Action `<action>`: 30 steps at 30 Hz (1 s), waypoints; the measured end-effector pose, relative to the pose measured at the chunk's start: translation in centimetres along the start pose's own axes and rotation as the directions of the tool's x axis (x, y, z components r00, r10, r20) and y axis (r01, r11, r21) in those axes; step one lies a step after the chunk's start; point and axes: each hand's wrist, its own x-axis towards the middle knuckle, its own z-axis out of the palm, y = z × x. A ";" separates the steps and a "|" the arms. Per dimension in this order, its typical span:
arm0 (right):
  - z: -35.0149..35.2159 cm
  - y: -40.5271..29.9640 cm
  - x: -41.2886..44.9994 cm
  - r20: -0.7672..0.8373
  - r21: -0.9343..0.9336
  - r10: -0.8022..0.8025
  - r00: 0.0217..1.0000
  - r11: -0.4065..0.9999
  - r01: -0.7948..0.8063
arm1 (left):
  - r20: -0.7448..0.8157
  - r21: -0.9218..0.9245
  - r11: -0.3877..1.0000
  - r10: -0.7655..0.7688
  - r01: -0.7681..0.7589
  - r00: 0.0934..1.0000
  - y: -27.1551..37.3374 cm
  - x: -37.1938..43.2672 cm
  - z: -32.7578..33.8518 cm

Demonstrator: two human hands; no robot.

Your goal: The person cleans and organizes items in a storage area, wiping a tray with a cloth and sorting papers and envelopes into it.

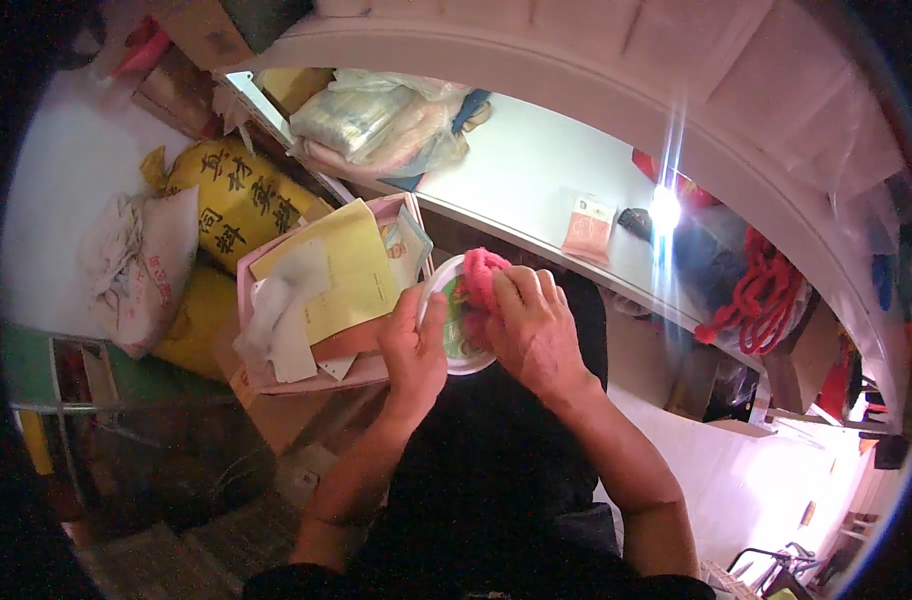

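Between my two hands is a round plastic tub point(453, 330) with a whitish rim and a green, printed face turned towards me. My left hand point(417, 337) grips its left edge, the thumb on the rim. A bunched pink-red cloth point(486, 274) is held in my right hand point(535, 322), pressed against the tub's upper right side. The fingertips of my right hand are partly hidden by the cloth and the hand itself.
Left of the tub stands a pink box point(332, 386) of papers and a yellow envelope point(347, 274). Yellow sacks point(238, 195) lie beyond. A white shelf point(523, 172) runs across, bearing plastic-wrapped bundles point(381, 120), a small packet point(589, 229) and red cord point(763, 300).
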 end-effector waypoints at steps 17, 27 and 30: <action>-1.6 0.1 1.1 0.154 0.583 0.379 0.913 0.711 -0.393 | 0.030 -0.184 0.973 -0.134 0.137 0.990 0.1 -0.2 1.1; -0.5 -1.8 -0.4 0.076 0.353 -0.209 0.975 0.920 0.170 | -0.101 -0.422 0.899 -0.179 0.121 0.979 -1.9 1.4 0.7; -0.9 0.3 -1.1 0.127 0.056 -0.223 0.966 0.974 0.218 | -0.077 -0.463 0.870 -0.229 0.168 0.970 -0.9 1.1 1.0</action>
